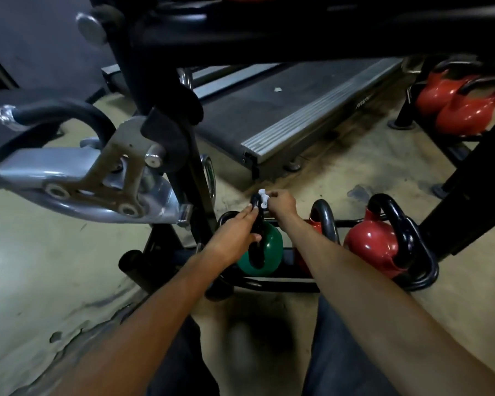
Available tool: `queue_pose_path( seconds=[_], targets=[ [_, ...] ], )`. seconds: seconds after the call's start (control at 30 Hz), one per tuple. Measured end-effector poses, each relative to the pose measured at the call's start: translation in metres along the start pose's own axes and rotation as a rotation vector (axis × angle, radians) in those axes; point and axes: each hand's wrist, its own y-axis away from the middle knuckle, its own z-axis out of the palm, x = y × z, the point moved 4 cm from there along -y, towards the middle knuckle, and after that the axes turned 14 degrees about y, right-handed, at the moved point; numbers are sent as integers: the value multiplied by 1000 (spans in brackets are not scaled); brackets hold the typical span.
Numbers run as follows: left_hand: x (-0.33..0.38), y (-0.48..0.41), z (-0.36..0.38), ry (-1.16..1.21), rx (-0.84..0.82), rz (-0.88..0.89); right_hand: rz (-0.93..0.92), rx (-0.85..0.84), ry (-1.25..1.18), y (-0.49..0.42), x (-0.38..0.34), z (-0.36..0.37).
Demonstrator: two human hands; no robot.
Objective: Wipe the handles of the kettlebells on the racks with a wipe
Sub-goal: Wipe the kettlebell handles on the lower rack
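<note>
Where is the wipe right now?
In the head view, near the centre, the wipe is pinched in the right hand at the top of the handle of the green kettlebell; the left hand holds that handle lower down.

Most of wipe (262, 194) hidden in right hand (282, 202) grip, middle red kettlebell (315, 225) (behind forearm) half covered

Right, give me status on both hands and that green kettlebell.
Left hand grips green kettlebell by its black handle. Right hand pinches white wipe against handle top. Red kettlebell beside it on rack, clear of both hands.
</note>
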Motion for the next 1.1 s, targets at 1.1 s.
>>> queue_pose_path(
  seconds=[1.1],
  targets=[
    [-19, 102, 65, -143, 204, 319, -1270, -102, 1091, 97, -53, -31]
  ],
)
